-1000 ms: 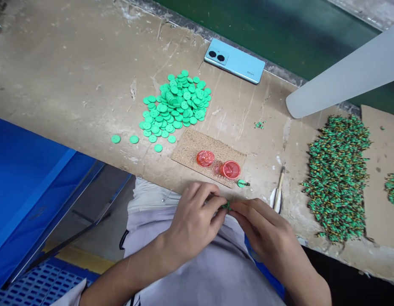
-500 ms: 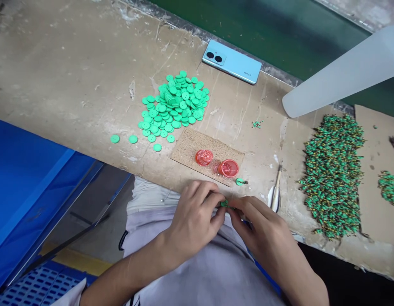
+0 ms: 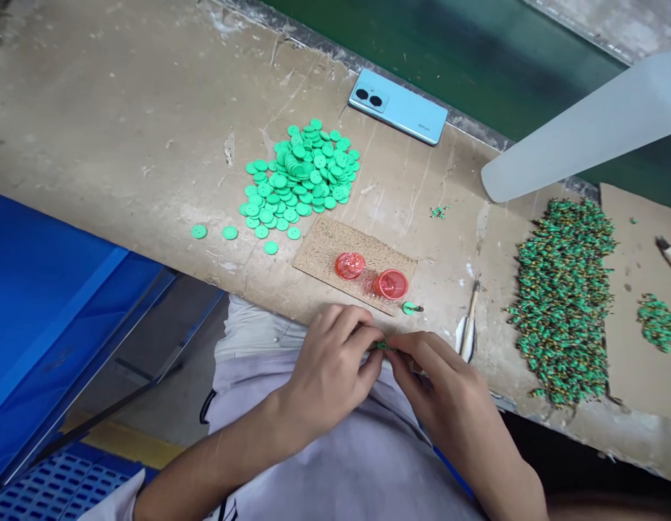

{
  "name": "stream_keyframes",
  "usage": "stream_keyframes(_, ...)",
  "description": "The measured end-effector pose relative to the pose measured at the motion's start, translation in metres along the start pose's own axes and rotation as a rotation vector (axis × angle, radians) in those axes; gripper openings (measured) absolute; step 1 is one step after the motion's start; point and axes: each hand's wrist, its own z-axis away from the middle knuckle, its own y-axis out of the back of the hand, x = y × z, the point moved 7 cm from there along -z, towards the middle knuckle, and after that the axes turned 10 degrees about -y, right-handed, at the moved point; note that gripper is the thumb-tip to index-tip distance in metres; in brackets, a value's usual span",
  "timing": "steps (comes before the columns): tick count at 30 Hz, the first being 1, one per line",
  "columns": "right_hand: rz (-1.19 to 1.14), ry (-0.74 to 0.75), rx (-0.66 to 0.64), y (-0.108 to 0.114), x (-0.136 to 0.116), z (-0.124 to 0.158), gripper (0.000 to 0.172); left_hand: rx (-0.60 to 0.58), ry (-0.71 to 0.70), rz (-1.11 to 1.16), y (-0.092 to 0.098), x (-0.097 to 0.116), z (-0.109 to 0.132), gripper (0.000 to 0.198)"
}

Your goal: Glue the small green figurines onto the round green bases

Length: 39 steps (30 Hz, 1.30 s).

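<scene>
Just past the table's front edge, my left hand (image 3: 335,365) pinches a small green disc (image 3: 383,346) between thumb and index finger. My right hand (image 3: 444,383) meets it from the other side, its thumb and index finger closed at a tiny green piece beside the disc. The fingertips hide most of both. Close above them on the table lies another green disc (image 3: 409,308) with a dark bit at its side. Two small red cups (image 3: 349,265) rest on a speckled brown board (image 3: 327,242); clear material surrounds the nearer one.
Green button-like discs (image 3: 302,174) are heaped at the back, with several strays. On the right spreads a pile of tiny green, yellow and dark pieces (image 3: 563,304). A thin brush (image 3: 473,318), a light-blue phone (image 3: 403,107) and a whitish cylinder (image 3: 574,134) are also here.
The disc between my fingers has tilted and shows less of its face. My right fingertips have shifted slightly toward my left hand. The view has moved a little.
</scene>
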Motion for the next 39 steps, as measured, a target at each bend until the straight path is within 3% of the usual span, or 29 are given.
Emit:
stream_keyframes(19, 0.01, 0.031, 0.123, 0.0, -0.003, 0.011, 0.014, -0.026, 0.009, 0.014, 0.0, -0.001, -0.001, 0.009)
stream_keyframes(39, 0.034, -0.181, 0.068, 0.001, 0.0, 0.003, 0.008, -0.058, 0.044, 0.004, 0.001, 0.0, -0.008, 0.008)
